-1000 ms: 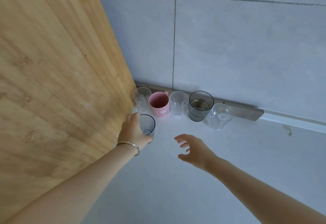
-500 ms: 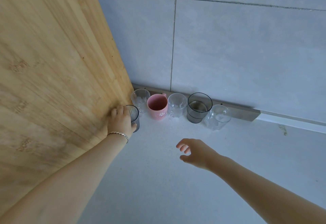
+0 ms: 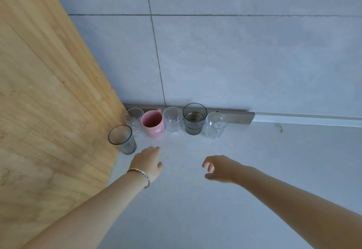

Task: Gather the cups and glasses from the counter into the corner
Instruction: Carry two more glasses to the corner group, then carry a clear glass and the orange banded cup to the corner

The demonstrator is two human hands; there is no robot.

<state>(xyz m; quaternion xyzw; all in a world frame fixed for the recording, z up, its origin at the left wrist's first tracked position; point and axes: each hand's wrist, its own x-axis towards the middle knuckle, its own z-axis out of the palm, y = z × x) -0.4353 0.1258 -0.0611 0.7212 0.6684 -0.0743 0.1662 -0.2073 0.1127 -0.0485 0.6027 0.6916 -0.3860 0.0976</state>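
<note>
A ribbed grey glass stands alone on the counter against the wooden panel. Behind it, along the wall, runs a row: a clear glass, a pink mug, a clear glass, a dark smoked glass and a clear glass. My left hand, with a bracelet on its wrist, hovers just right of the ribbed grey glass and holds nothing. My right hand hangs over the counter with curled, spread fingers, also holding nothing.
A tall wooden panel closes off the left side. A grey tiled wall with a metal strip at its foot runs along the back. The pale counter stretches toward me and to the right.
My left hand has let go of the ribbed grey glass beside the wooden panel and drawn back toward me. My right hand has stayed hovering, fingers still apart.
</note>
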